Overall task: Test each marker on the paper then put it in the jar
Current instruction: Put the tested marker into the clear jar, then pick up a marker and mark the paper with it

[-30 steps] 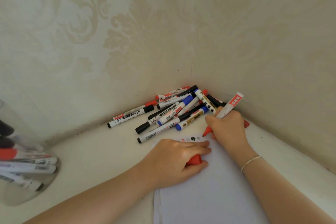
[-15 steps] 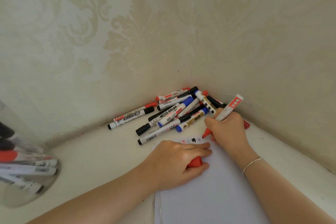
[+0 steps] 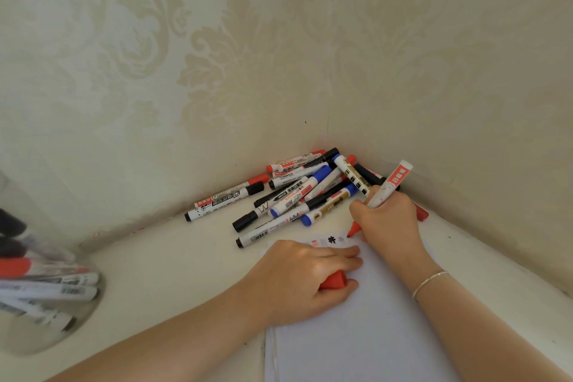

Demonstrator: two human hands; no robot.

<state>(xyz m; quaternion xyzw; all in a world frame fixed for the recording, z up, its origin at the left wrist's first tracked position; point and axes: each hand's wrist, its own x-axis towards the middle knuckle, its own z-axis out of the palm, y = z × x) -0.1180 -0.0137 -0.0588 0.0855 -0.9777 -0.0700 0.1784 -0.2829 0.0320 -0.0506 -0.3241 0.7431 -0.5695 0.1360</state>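
Red marker (image 3: 387,187) gripped in my right hand (image 3: 386,220), tip on the paper's (image 3: 356,335) far edge for testing. Left hand (image 3: 305,279) pins the sheet and clasps the red cap (image 3: 335,283). Untested pile (image 3: 297,192) beyond both hands; jar (image 3: 46,282) far left.

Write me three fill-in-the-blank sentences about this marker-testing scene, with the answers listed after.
1. The right hand holds an uncapped marker whose tip is ____ in colour.
2. The left hand grips the red ____ while resting on the paper.
3. The untested markers lie piled in the ____ where the two walls meet.

Answers: red; cap; corner
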